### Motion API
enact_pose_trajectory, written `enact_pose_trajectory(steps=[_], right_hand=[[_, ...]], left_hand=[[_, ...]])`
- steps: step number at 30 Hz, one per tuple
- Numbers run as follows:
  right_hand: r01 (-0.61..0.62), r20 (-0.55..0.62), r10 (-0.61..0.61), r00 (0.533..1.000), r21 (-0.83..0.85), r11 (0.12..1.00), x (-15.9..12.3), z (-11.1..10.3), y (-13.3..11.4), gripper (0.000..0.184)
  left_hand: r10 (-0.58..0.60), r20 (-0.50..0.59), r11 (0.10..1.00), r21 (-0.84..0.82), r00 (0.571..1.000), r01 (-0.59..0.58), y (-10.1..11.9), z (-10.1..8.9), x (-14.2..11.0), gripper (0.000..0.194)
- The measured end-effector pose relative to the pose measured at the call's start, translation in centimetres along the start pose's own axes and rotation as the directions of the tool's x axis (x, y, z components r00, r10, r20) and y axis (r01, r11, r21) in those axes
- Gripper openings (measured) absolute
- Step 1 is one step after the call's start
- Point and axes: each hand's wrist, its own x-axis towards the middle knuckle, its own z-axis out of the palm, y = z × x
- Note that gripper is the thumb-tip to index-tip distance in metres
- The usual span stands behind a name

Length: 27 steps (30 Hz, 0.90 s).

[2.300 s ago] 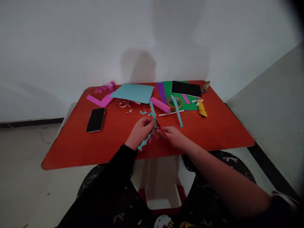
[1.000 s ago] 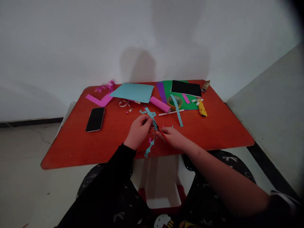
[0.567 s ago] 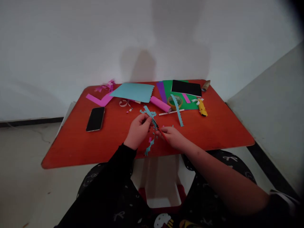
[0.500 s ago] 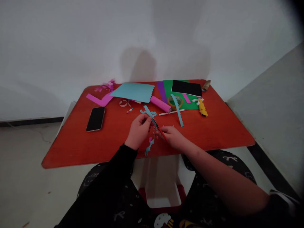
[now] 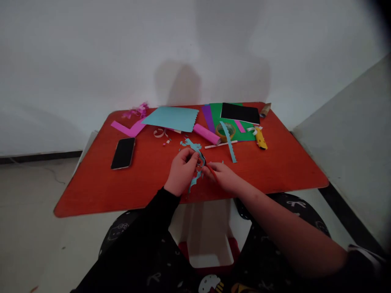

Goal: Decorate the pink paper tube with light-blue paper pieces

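My left hand (image 5: 183,167) is closed on a narrow light-blue paper strip (image 5: 193,144), pinched between thumb and fingers above the table. In my right hand (image 5: 224,176) are red-handled scissors (image 5: 210,170), their dark blades against the strip beside my left fingertips. Part of the strip and the blade tips are hidden by my left hand. Below the hands lie cut light-blue scraps (image 5: 195,181). Another light-blue strip with a zigzag edge (image 5: 229,142) lies to the right, across a roll of tape (image 5: 225,132).
On the red table (image 5: 146,191) are a phone (image 5: 123,153), a light-blue sheet (image 5: 171,118), a pink roll (image 5: 207,134), a white stick (image 5: 220,144), a green sheet (image 5: 249,132), a black sheet (image 5: 240,113), a yellow roll (image 5: 260,138) and a cardboard tube (image 5: 265,110). A wall stands behind.
The strip has shifted slightly in my left hand, which has moved a little right toward the scissors. The hanging scrap below the hands has changed position slightly.
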Motion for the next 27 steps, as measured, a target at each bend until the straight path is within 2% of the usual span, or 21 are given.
enact_pose_trajectory(steps=[8,15,20,27], right_hand=[[0.024,-0.031,-0.022,0.999,0.056,0.998,0.3,0.5,0.7,0.056],[0.038,-0.054,-0.034,0.998,0.069,0.997,0.6,0.9,1.2,0.062],[0.023,-0.068,-0.019,0.998,0.065,0.998,0.8,1.1,1.3,0.061],[-0.043,-0.059,0.051,0.997,0.127,0.991,1.1,1.6,2.1,0.061]], left_hand=[[0.027,-0.009,1.0,0.002,1.0,-0.027,-0.1,0.2,-0.2,0.024],[-0.015,-0.045,1.0,-0.019,0.999,0.014,-0.1,0.6,0.0,0.027],[0.0,-0.058,0.999,-0.046,0.998,-0.002,-0.9,0.6,0.2,0.027],[-0.068,-0.066,0.99,-0.125,0.995,0.059,-1.5,1.0,0.8,0.023]])
